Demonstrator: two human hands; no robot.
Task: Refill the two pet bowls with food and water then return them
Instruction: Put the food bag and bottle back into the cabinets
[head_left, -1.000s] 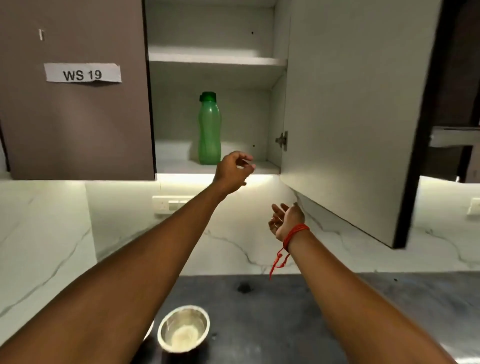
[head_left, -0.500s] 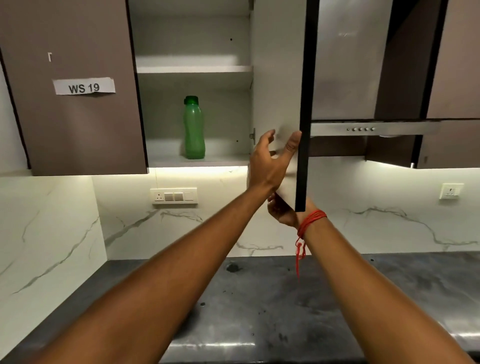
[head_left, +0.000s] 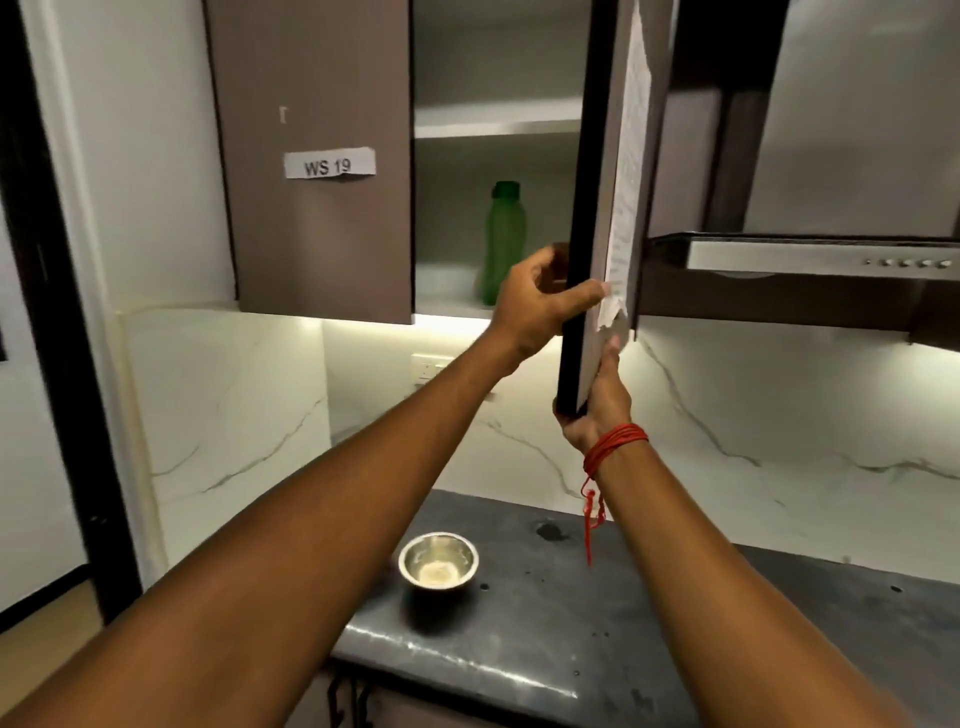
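In the head view, both hands are on the cabinet door (head_left: 581, 208), which crosses the centre of the frame edge-on. The left hand (head_left: 537, 304) grips its dark edge just above centre, thumb laid across the front and fingers curled behind. The right hand (head_left: 597, 400), with a red thread (head_left: 615, 441) at the wrist, holds the door's bottom corner, fingers running up the outer face beside a taped paper (head_left: 629, 156).

A second ago the door stood wide open, the left hand was up by the shelf and the right hand hung open under the door. Since then both hands have closed on the door and it has swung partway round. We read that as shutting the cupboard.

The green bottle (head_left: 504, 244) stands inside on the lower shelf, untouched. One steel bowl (head_left: 438, 560) sits on the dark counter (head_left: 675, 623) at lower centre, with something pale in its bottom. The second bowl is out of view, so we cannot tell whether it is filled. With the bottle left behind, we judge the filling step finished, or the water not yet fetched.
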